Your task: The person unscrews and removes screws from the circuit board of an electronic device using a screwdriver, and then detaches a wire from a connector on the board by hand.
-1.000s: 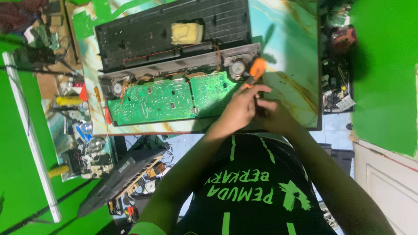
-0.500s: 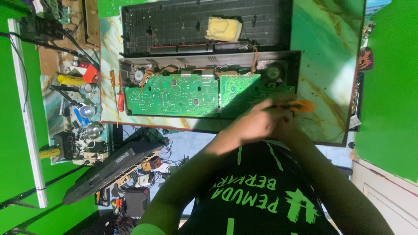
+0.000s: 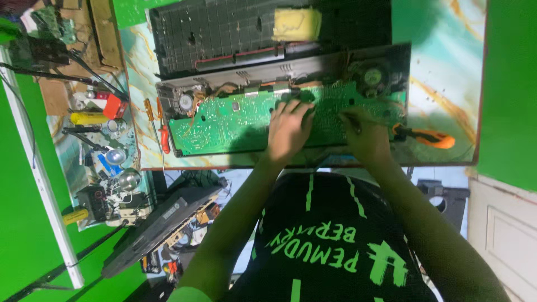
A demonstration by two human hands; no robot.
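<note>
The left hand (image 3: 288, 131) lies palm down on the green circuit board (image 3: 235, 120), fingers spread and loosely curled, pressing on the board without closing around anything. The right hand (image 3: 363, 134) rests just beside it on the same board's far end, fingers bent downward; whether it pinches something small there cannot be told. Just beyond the right hand, away from the left, an orange-handled screwdriver (image 3: 428, 137) lies on the desk (image 3: 447, 72), not held by either hand.

The board sits inside an opened dark casing (image 3: 279, 72), which stretches past both hands. A small round speaker (image 3: 372, 75) sits in the casing above the right hand, and another round part (image 3: 184, 102) lies at the casing's opposite end, beyond the left hand. Farther up from the hands lies a black ribbed panel (image 3: 224, 28) with a yellow sponge-like block (image 3: 296, 23) on it.

Out past the left hand, a red-handled screwdriver (image 3: 164, 140) lies at the desk's edge, and further still a clutter of tools and parts (image 3: 106, 162) covers a side surface.
</note>
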